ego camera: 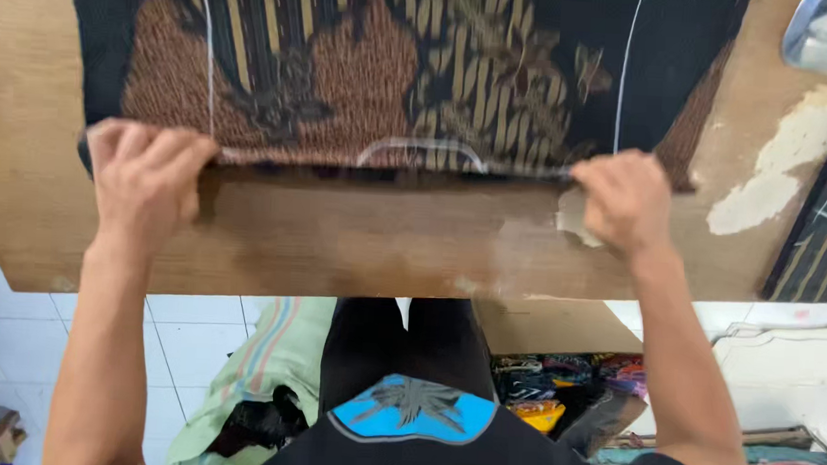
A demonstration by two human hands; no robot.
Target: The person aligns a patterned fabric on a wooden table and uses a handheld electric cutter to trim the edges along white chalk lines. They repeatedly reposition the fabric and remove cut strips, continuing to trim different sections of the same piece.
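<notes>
Both hands are closed on the near edge of a dark patterned cloth. The left hand, at the middle left of the frame, has its fingers curled over the left end of the edge. The right hand, at the middle right, pinches the right end in a fist. The edge runs straight between them.

The cloth lies flat on a wooden table and fills the upper middle of the frame. It is black with brown and gold leaf shapes and stripes, and thin white chalk lines cross it.

At the upper right corner lies a shiny grey object, which I cannot identify. Under the table, at the bottom, there are white floor tiles, a pale green cloth and a pile of folded coloured fabrics.
</notes>
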